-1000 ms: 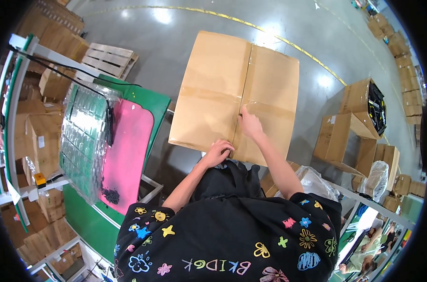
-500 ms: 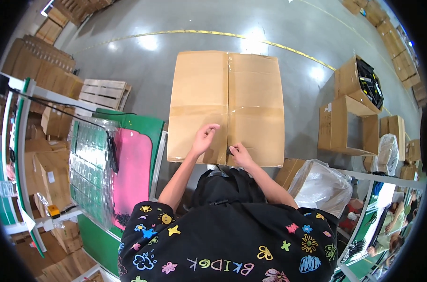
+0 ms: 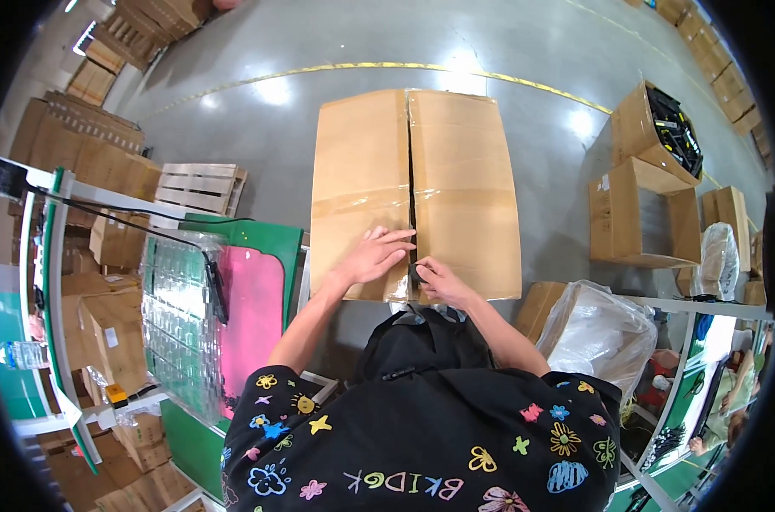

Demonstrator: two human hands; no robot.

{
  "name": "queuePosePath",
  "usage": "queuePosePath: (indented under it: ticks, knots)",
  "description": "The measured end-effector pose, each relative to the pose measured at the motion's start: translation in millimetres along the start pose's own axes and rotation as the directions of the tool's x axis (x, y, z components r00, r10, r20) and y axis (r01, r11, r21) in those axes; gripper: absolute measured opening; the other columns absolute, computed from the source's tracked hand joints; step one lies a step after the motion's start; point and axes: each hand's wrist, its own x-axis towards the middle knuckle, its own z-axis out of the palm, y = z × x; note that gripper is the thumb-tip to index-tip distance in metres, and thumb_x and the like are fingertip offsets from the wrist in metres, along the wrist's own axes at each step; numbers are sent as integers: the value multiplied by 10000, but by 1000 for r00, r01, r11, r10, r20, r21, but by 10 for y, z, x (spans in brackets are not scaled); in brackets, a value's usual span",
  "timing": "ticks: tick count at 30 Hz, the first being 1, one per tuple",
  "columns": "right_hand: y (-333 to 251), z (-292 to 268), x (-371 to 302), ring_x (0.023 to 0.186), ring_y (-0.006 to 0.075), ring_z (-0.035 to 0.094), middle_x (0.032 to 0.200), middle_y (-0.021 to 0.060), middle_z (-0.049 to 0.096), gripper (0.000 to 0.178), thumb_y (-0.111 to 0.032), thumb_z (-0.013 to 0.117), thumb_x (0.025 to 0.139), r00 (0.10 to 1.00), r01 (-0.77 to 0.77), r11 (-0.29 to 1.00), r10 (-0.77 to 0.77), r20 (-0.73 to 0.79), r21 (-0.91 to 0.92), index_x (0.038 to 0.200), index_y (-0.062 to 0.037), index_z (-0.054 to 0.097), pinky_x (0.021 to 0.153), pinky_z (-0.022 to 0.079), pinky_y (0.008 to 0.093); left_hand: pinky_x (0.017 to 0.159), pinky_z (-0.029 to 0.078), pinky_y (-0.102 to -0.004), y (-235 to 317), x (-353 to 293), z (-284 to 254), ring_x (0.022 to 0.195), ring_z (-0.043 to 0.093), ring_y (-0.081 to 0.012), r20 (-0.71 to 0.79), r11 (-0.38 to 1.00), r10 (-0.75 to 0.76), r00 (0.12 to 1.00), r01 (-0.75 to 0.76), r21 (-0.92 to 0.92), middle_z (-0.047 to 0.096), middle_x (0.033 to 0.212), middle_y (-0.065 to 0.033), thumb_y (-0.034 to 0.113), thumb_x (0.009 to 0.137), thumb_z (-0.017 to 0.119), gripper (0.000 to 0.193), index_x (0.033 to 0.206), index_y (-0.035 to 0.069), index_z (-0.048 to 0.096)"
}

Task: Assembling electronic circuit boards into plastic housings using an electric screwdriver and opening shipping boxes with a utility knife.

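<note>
A large closed cardboard box (image 3: 464,162) stands in front of me, its two top flaps meeting along a middle seam with a narrow dark gap. My left hand (image 3: 377,256) lies on the left flap, fingers stretched out and reaching the gap. Beside it, near the box's front edge, my right hand (image 3: 441,283) is closed round a small black object (image 3: 416,273) held at the seam. Most of that object is hidden by the fingers, so its kind does not show. Clear tape hangs loose at the front end of the seam.
On my left a green bench carries a pink mat (image 3: 253,316) and clear plastic trays (image 3: 181,316). A wooden pallet (image 3: 198,188) lies behind it. To the right stand an open carton (image 3: 614,213), a box of black parts (image 3: 635,128) and a plastic-lined box (image 3: 597,333).
The gap between the flaps has widened. My left hand has come down onto the left flap and its fingers have straightened toward the seam. The right hand stays near the front edge.
</note>
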Motion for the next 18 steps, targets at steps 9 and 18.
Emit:
queuePosePath:
  ticks: [9, 18]
  knots:
    - [11, 47, 5, 571, 55, 366, 701, -18, 416, 192, -256, 486, 956, 999, 7, 997, -3, 46, -80, 1041, -87, 455, 472, 309, 213, 817, 353, -387, 48, 308, -5, 925, 450, -224, 133, 917, 73, 988, -119, 381, 543, 933, -31, 301, 917, 422, 306, 867, 86, 634]
    - [39, 254, 87, 810, 299, 626, 790, 158, 643, 302, -317, 515, 887, 872, 282, -168, -366, 326, -944, 990, -34, 484, 838, 401, 378, 711, 344, -370, 319, -409, -1312, 800, 446, -243, -226, 937, -32, 974, 108, 331, 510, 769, -54, 206, 831, 547, 241, 649, 50, 572]
